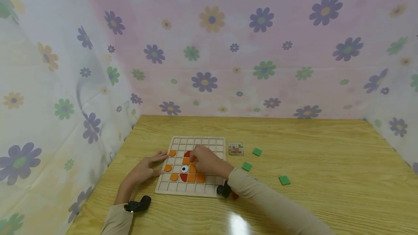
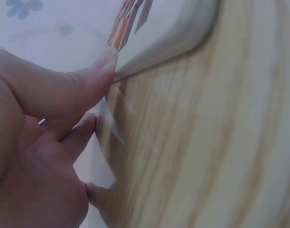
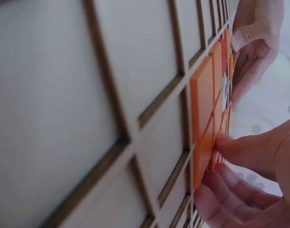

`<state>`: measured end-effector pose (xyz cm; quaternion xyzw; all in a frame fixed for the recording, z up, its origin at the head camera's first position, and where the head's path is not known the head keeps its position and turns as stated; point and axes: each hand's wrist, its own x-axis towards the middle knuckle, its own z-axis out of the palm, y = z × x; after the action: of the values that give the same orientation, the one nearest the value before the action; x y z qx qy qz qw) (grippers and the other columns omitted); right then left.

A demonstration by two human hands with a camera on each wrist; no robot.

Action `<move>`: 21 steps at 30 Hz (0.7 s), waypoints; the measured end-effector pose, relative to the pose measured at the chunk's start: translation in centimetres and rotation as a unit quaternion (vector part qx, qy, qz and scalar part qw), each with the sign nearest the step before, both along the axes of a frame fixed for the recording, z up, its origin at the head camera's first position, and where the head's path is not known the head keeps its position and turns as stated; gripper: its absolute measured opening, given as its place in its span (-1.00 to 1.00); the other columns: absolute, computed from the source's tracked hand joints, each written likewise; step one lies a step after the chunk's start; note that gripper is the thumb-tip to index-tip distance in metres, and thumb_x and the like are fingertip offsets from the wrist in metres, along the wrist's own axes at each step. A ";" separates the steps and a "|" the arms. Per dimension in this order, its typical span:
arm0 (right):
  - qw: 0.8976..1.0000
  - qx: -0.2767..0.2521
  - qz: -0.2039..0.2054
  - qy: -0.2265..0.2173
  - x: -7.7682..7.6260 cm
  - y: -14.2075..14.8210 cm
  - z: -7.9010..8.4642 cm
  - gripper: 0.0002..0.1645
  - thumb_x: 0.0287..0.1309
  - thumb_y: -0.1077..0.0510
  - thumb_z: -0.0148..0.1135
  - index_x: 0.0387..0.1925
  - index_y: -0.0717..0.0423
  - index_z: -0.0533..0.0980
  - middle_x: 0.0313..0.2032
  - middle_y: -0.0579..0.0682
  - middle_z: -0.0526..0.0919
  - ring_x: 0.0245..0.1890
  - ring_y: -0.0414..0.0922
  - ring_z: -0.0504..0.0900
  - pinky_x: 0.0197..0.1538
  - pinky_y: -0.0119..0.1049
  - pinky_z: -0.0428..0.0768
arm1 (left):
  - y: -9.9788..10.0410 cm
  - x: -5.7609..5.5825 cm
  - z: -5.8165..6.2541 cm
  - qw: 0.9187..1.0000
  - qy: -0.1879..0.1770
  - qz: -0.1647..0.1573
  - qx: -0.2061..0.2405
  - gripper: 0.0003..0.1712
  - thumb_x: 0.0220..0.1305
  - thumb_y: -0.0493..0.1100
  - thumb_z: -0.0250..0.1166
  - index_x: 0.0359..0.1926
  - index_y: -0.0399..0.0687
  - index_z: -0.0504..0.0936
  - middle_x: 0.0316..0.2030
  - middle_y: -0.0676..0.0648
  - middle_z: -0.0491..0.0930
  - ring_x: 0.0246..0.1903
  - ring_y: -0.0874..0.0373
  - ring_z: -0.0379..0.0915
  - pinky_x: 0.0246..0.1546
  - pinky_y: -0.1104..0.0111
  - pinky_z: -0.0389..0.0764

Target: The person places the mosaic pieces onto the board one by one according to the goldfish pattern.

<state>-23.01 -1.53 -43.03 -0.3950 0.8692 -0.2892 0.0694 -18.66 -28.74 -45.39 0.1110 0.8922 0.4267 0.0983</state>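
A wooden grid board (image 1: pixel 212 188) lies on the table, bearing orange square tiles (image 1: pixel 191 178), red rounded tiles (image 1: pixel 184 178), orange discs (image 1: pixel 168 168) and a white eye tile (image 1: pixel 184 169). My right hand (image 1: pixel 207 160) reaches over its middle. In the right wrist view, that hand's thumb and fingertips pinch an orange tile (image 3: pixel 212 160) low among the other orange tiles; the fingers partly hide it. My left hand (image 1: pixel 143 169) rests at the board's left edge, fingers extended, its thumb (image 2: pixel 99 71) against the side of the board.
Right of the board are a small printed pattern card (image 1: pixel 236 148) and several green square tiles (image 1: pixel 284 180). A red piece (image 1: pixel 235 195) lies by the board's lower right corner, partly under my right forearm. Flowered cloth (image 1: pixel 248 57) stands behind the wooden table (image 1: pixel 326 155) and along its sides.
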 end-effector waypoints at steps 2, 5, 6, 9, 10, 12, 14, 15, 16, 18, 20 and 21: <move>1.000 -0.002 0.002 0.002 -0.1 0.2 -0.1 -0.81 0.08 0.39 0.19 -0.36 0.13 0.66 -0.31 -0.07 0.59 -0.23 -0.16 0.51 -0.19 -0.39 0.52 | 0.0 0.0 0.0 1.000 0.000 -0.001 -0.001 -0.32 0.11 -0.32 0.34 0.30 -0.14 0.40 0.39 -0.15 0.15 0.42 -0.13 -0.21 0.31 -0.14 -0.11; 1.000 -0.002 0.020 0.011 0.0 0.5 -0.2 -0.85 0.15 0.33 0.20 -0.32 0.11 0.66 -0.30 -0.07 0.57 -0.26 -0.17 0.49 -0.21 -0.40 0.52 | 0.0 0.1 0.2 1.000 -0.001 0.000 -0.001 -0.32 0.12 -0.33 0.33 0.30 -0.15 0.40 0.39 -0.15 0.15 0.42 -0.13 -0.21 0.31 -0.13 -0.10; 1.000 0.000 0.027 0.016 0.0 0.6 -0.2 -0.87 0.17 0.31 0.20 -0.30 0.11 0.65 -0.30 -0.06 0.57 -0.27 -0.17 0.49 -0.23 -0.40 0.51 | 0.0 0.1 0.2 1.000 0.000 -0.001 -0.002 -0.32 0.12 -0.33 0.33 0.30 -0.15 0.40 0.39 -0.16 0.14 0.42 -0.13 -0.21 0.31 -0.13 -0.10; 0.999 0.009 0.039 0.032 0.3 1.2 0.2 -0.86 0.20 0.26 0.19 -0.26 0.11 0.65 -0.28 -0.03 0.56 -0.31 -0.19 0.47 -0.27 -0.40 0.50 | 0.1 0.0 0.2 1.000 0.001 0.001 -0.002 -0.32 0.11 -0.35 0.32 0.30 -0.15 0.40 0.38 -0.15 0.15 0.42 -0.13 -0.19 0.31 -0.13 -0.10; 0.998 0.013 0.041 0.039 0.4 1.5 0.3 -0.85 0.20 0.26 0.18 -0.25 0.12 0.65 -0.27 -0.02 0.56 -0.32 -0.18 0.47 -0.28 -0.40 0.50 | 0.1 -0.1 0.3 1.000 0.001 0.002 -0.001 -0.32 0.11 -0.35 0.32 0.30 -0.15 0.40 0.38 -0.15 0.15 0.42 -0.13 -0.19 0.31 -0.13 -0.11; 0.997 0.022 0.042 0.053 0.7 2.1 0.6 -0.83 0.20 0.27 0.17 -0.22 0.12 0.65 -0.25 -0.01 0.57 -0.31 -0.18 0.48 -0.27 -0.39 0.50 | 0.1 -0.1 0.3 1.000 0.004 0.000 -0.001 -0.32 0.11 -0.35 0.32 0.30 -0.15 0.40 0.38 -0.17 0.16 0.41 -0.15 -0.18 0.30 -0.14 -0.10; 0.997 0.027 0.043 0.060 0.8 2.8 0.8 -0.83 0.19 0.27 0.18 -0.22 0.12 0.65 -0.24 -0.01 0.57 -0.31 -0.18 0.49 -0.27 -0.37 0.51 | 0.1 -0.1 0.3 1.000 0.001 0.004 0.002 -0.32 0.10 -0.36 0.32 0.29 -0.16 0.40 0.37 -0.17 0.17 0.41 -0.14 -0.17 0.31 -0.13 -0.09; 0.997 0.030 0.043 0.062 0.9 3.2 0.9 -0.84 0.19 0.27 0.18 -0.22 0.11 0.64 -0.23 -0.02 0.56 -0.32 -0.19 0.49 -0.28 -0.37 0.51 | 0.1 -0.1 0.3 1.000 0.000 0.005 0.004 -0.32 0.10 -0.36 0.33 0.29 -0.16 0.41 0.37 -0.17 0.17 0.41 -0.14 -0.17 0.31 -0.13 -0.08; 0.997 0.032 0.044 0.062 1.0 3.6 1.0 -0.85 0.19 0.26 0.20 -0.23 0.11 0.64 -0.24 -0.02 0.55 -0.33 -0.18 0.49 -0.29 -0.37 0.51 | 0.1 -0.1 0.2 1.000 0.000 0.005 0.003 -0.32 0.10 -0.36 0.33 0.29 -0.16 0.41 0.37 -0.17 0.17 0.41 -0.14 -0.17 0.31 -0.13 -0.08; 0.997 0.038 0.044 0.059 1.1 4.4 1.2 -0.87 0.19 0.23 0.22 -0.24 0.09 0.64 -0.24 -0.03 0.55 -0.35 -0.20 0.48 -0.30 -0.38 0.52 | 0.0 -0.1 0.1 1.000 0.000 0.004 0.001 -0.32 0.11 -0.35 0.33 0.30 -0.16 0.40 0.37 -0.18 0.17 0.41 -0.15 -0.17 0.31 -0.13 -0.08; 0.997 0.041 0.045 0.052 1.3 5.3 1.6 -0.88 0.18 0.22 0.23 -0.24 0.10 0.63 -0.24 -0.03 0.54 -0.37 -0.20 0.48 -0.32 -0.37 0.51 | 0.0 -0.1 0.0 1.000 -0.001 0.007 -0.001 -0.31 0.10 -0.34 0.34 0.30 -0.13 0.41 0.37 -0.16 0.16 0.41 -0.13 -0.17 0.31 -0.12 -0.09; 0.997 0.045 0.045 0.052 1.4 5.7 1.7 -0.89 0.19 0.22 0.22 -0.24 0.09 0.63 -0.23 -0.03 0.54 -0.37 -0.20 0.48 -0.32 -0.38 0.51 | 0.0 -0.1 0.0 1.000 -0.002 0.007 0.000 -0.32 0.10 -0.33 0.34 0.30 -0.13 0.41 0.38 -0.16 0.16 0.41 -0.14 -0.18 0.31 -0.13 -0.09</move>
<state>-21.56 4.14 -41.32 -0.4449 0.8651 -0.2251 0.0549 -18.73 -28.76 -45.36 0.1038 0.8927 0.4277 0.0965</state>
